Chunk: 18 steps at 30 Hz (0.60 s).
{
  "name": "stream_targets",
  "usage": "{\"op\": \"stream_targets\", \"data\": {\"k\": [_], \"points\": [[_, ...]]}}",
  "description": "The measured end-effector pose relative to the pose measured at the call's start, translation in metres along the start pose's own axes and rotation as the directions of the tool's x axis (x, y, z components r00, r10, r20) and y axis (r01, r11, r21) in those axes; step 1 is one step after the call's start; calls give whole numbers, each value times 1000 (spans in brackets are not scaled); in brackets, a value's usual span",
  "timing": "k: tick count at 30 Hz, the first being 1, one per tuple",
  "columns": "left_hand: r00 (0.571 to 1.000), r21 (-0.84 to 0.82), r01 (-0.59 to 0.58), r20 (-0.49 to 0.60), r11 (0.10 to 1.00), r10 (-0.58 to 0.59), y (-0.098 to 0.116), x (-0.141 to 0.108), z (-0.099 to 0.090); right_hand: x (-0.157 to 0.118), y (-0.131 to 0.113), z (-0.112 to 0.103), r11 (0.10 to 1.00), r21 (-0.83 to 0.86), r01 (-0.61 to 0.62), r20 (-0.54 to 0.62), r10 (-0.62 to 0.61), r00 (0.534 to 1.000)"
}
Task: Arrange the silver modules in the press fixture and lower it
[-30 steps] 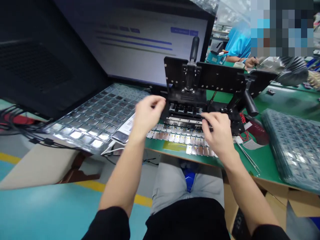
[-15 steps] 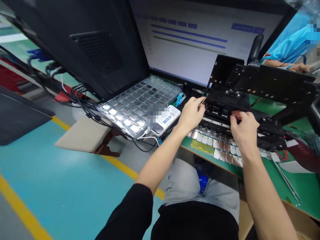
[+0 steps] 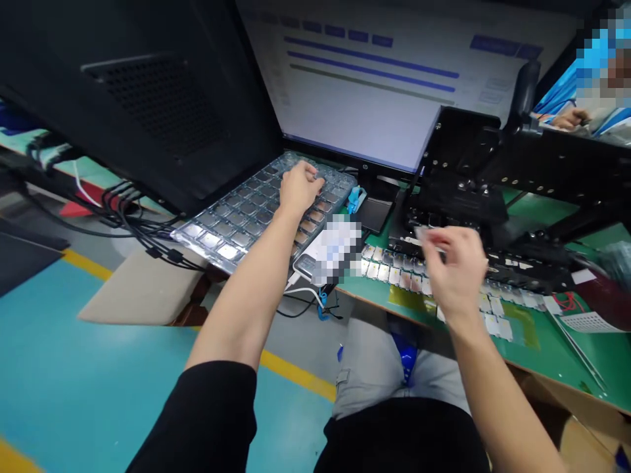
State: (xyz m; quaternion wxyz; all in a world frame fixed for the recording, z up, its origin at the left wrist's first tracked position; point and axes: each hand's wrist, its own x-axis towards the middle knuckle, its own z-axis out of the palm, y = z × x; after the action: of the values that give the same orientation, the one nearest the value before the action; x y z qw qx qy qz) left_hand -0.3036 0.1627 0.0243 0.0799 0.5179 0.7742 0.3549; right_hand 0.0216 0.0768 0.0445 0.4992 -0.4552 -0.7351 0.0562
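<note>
My left hand (image 3: 298, 188) is over the far part of a clear plastic tray (image 3: 224, 220) whose pockets hold small square metallic parts. Its fingers are pinched together, and what they hold, if anything, is hidden. In front of the black test fixture (image 3: 468, 187), my right hand (image 3: 456, 266) is closed, with a small pale flat piece (image 3: 421, 234) at its fingertips, blurred by motion. Under and beside that hand, rows of small silvery square parts (image 3: 394, 274) lie along the green bench (image 3: 367, 292).
A monitor (image 3: 355, 105) stands behind, with a black computer case (image 3: 148, 112) at left. A white handheld device (image 3: 330, 249) lies by the tray's right edge. Tweezers (image 3: 579, 351) are at right, near red wires (image 3: 569, 302). Cables (image 3: 128, 210) hang at left. Another person's hand (image 3: 569, 119) shows at far right.
My left hand has moved from the fixture leftward to the tray. My right hand has drawn back from the fixture a little to the left, with a small pale piece now showing at its fingertips.
</note>
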Motion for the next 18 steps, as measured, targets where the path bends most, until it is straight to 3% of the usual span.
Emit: {"op": "stream_targets", "data": {"k": [4, 7, 9, 12, 18], "points": [[998, 47, -44, -48, 998, 47, -5, -2, 9, 43, -42, 83, 983, 175, 45, 291, -95, 952], [996, 78, -50, -66, 996, 55, -10, 0, 11, 81, -49, 145, 996, 73, 44, 492, -75, 867], [996, 96, -51, -73, 994, 58, -13, 1, 12, 97, -46, 173, 999, 0, 53, 558, -43, 829], [995, 119, -63, -72, 991, 72, -16, 3, 14, 105, -38, 194, 997, -48, 61, 600, -20, 800], [993, 170, -99, -42, 980, 108, -18, 3, 16, 104, -35, 195, 990, -86, 113, 677, -25, 735]]}}
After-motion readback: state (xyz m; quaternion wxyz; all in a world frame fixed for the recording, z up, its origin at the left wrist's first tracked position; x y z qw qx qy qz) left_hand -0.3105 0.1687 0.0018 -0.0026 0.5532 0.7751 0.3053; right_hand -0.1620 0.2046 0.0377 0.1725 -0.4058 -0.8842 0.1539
